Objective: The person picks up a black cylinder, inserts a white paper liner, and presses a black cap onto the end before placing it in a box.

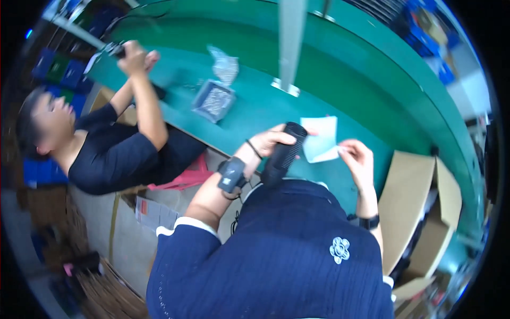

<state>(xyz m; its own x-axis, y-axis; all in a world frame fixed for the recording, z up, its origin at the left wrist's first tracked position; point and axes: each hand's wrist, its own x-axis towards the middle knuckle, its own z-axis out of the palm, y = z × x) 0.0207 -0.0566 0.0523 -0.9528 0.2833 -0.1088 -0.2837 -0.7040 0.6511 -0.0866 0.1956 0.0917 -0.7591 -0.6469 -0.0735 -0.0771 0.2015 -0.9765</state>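
Observation:
My left hand [268, 141] is wrapped round a black cylinder [285, 154] with ribs or slots along its side and a round end facing away from me. Its exact kind is not clear from here. Just right of it is a pale, whitish sheet [321, 142], which looks like paper or a sheet of labels. My right hand [359, 161] pinches that sheet's right edge between thumb and forefinger. A fingertip of my left hand shows past the cylinder, close to the sheet's upper left side.
On the green workbench [255, 114] are a grey bin [213, 101] of small parts and a clear plastic bag [226, 67]. A metal post [291, 48] rises from it. An open cardboard box [406, 204] stands at right. At left, another person [114, 154] holds a dark object.

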